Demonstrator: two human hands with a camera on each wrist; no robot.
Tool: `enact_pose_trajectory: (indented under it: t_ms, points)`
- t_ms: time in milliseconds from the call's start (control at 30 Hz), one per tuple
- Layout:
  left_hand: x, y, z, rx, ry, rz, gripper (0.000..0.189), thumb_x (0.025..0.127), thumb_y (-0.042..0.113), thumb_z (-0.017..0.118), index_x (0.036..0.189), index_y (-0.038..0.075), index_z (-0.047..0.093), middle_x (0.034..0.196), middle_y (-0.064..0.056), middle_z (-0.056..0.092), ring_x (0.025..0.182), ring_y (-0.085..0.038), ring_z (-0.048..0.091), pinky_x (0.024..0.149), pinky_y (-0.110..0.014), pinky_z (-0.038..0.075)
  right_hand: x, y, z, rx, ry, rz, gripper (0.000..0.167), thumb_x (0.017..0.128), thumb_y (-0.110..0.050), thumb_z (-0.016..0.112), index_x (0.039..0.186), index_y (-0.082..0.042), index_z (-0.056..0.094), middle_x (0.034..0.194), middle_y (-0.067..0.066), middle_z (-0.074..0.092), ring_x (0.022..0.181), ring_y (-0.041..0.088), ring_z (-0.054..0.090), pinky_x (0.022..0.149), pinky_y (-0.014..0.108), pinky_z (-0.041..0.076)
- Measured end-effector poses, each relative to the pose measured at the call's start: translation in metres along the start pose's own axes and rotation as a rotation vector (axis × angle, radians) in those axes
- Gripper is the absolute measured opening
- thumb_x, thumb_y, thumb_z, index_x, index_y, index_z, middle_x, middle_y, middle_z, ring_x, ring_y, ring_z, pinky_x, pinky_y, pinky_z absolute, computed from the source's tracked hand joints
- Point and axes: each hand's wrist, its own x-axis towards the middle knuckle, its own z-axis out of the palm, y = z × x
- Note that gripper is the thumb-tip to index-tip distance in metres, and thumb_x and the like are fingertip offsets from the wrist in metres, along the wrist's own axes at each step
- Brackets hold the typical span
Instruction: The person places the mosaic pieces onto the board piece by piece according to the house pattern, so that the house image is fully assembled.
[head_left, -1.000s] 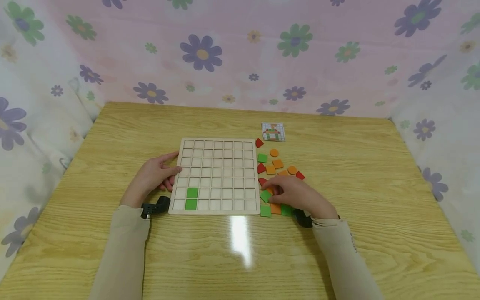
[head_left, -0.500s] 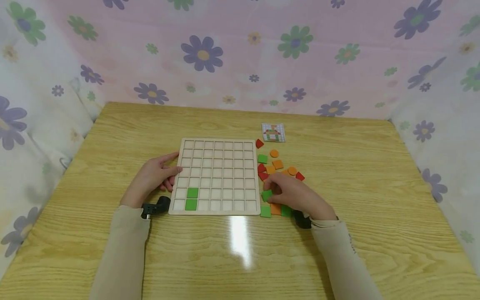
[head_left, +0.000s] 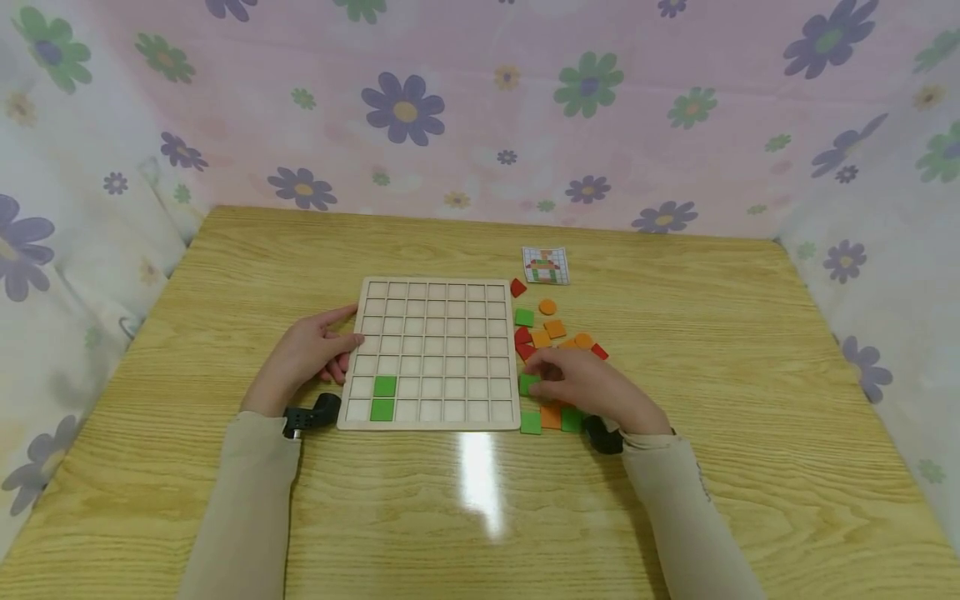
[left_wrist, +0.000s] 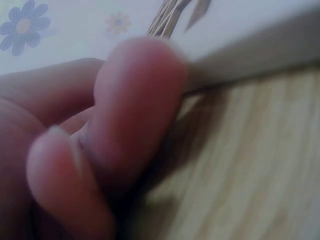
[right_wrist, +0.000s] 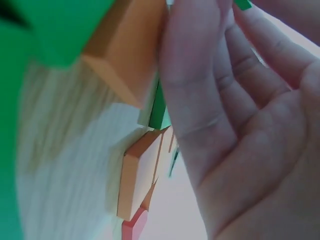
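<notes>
A pale wooden grid board [head_left: 455, 365] lies on the table, two green square tiles [head_left: 384, 386] one above the other in its lower left cells. At its left edge is my left hand [head_left: 303, 354], thumb on the rim and other fingers bent by the side; the left wrist view shows the fingertips [left_wrist: 140, 95] close up. Just right of the board my right hand [head_left: 585, 385] pinches a green square tile [head_left: 528, 384] between thumb and fingers. A green corner [right_wrist: 242, 4] peeks out at the top of the right wrist view.
Loose orange, red and green pieces lie along the board's right side, including an orange disc [head_left: 547, 307] and a red piece [head_left: 518, 287]. Behind them rests a small pattern card [head_left: 546, 266]. Flowered cloth [head_left: 480, 125] hangs beyond the table's far edge.
My right hand has shifted slightly left and away from me, and the green tile in its fingers has moved toward the board's edge. The left hand and board have stayed put.
</notes>
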Motion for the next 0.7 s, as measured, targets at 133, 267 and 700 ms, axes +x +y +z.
enact_pose_trajectory:
  t_ms: [133, 267, 700]
  points:
    - [-0.001, 0.0, 0.0, 0.005, -0.002, -0.001, 0.066, 0.084, 0.04, 0.059, 0.141, 0.029, 0.027, 0.062, -0.014, 0.059, 0.051, -0.028, 0.059, 0.047, -0.033, 0.047, 0.004, 0.001, -0.001, -0.024, 0.019, -0.024, 0.019, 0.085, -0.028, 0.062, 0.104, -0.026, 0.061, 0.091, -0.011, 0.057, 0.082, 0.009, 0.051, 0.074, 0.028, 0.043]
    - [-0.001, 0.001, 0.0, 0.008, 0.003, -0.011, 0.065, 0.084, 0.039, 0.059, 0.14, 0.03, 0.028, 0.062, -0.014, 0.059, 0.051, -0.027, 0.059, 0.047, -0.033, 0.047, 0.008, -0.001, -0.003, -0.026, 0.03, -0.047, 0.016, 0.087, -0.029, 0.059, 0.103, -0.029, 0.06, 0.09, -0.011, 0.057, 0.081, 0.009, 0.051, 0.071, 0.029, 0.044]
    - [0.0, 0.001, 0.001, 0.011, 0.012, -0.003, 0.063, 0.086, 0.036, 0.058, 0.141, 0.03, 0.028, 0.06, -0.014, 0.058, 0.05, -0.026, 0.057, 0.047, -0.033, 0.046, 0.025, -0.025, -0.001, 0.004, 0.025, -0.096, 0.017, 0.088, -0.031, 0.057, 0.104, -0.027, 0.06, 0.082, -0.007, 0.056, 0.072, 0.012, 0.052, 0.063, 0.029, 0.045]
